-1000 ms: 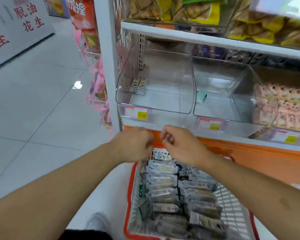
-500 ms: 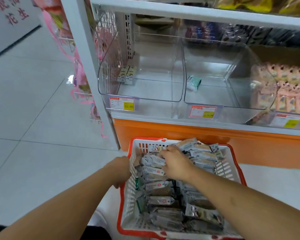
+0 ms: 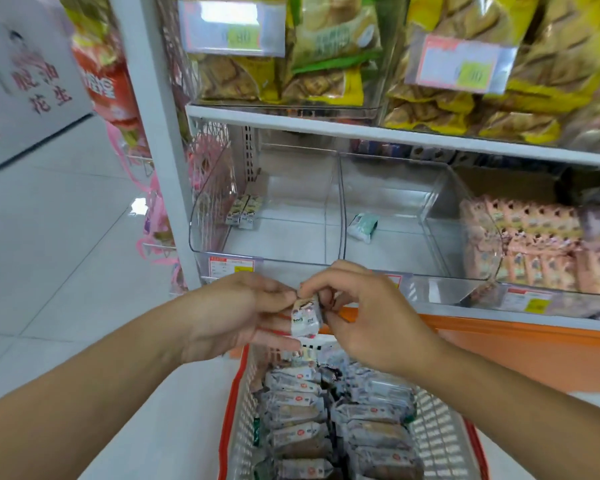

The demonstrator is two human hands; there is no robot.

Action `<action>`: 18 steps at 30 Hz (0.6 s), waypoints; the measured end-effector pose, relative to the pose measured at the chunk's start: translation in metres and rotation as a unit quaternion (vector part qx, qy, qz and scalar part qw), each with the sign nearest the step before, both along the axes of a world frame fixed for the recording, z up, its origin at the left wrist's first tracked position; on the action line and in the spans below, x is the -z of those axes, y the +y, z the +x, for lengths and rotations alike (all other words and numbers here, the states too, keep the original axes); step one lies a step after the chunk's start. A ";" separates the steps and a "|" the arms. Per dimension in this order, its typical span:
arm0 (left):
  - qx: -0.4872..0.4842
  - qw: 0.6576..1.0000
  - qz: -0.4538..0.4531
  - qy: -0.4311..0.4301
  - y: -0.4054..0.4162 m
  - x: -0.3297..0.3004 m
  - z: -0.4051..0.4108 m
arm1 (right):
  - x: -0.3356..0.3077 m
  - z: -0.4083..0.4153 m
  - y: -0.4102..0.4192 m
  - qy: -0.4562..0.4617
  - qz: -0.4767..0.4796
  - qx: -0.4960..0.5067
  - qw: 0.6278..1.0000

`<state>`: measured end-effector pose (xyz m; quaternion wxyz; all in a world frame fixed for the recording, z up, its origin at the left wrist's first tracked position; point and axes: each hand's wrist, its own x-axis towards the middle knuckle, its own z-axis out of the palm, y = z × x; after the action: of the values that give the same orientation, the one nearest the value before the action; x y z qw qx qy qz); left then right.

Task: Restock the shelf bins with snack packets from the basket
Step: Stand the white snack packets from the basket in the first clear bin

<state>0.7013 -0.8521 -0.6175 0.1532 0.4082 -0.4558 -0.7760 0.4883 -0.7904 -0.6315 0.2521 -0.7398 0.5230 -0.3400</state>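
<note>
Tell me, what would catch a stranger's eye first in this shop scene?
Two bare hands meet mid-picture, the left hand and right hand together pinching one small snack packet above a red-rimmed basket packed with similar packets. Behind them sit two nearly bare clear bins, while yellow snack bags crowd the shelf above.

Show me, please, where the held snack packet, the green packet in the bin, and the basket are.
held snack packet [image 3: 305,318]: head view, middle of its white face.
green packet [image 3: 363,226]: head view, middle of its wrapper.
basket [image 3: 232,403]: head view, red left rim.
</note>
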 end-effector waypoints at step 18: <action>-0.113 0.940 -0.292 -0.134 -0.031 -0.008 0.020 | -0.023 0.044 -0.020 -0.098 0.104 0.114 0.983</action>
<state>0.7214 -0.8834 -0.6099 0.2900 0.4949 -0.6297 -0.5240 0.5323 -0.8108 -0.6087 0.3373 -0.6084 0.6092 -0.3807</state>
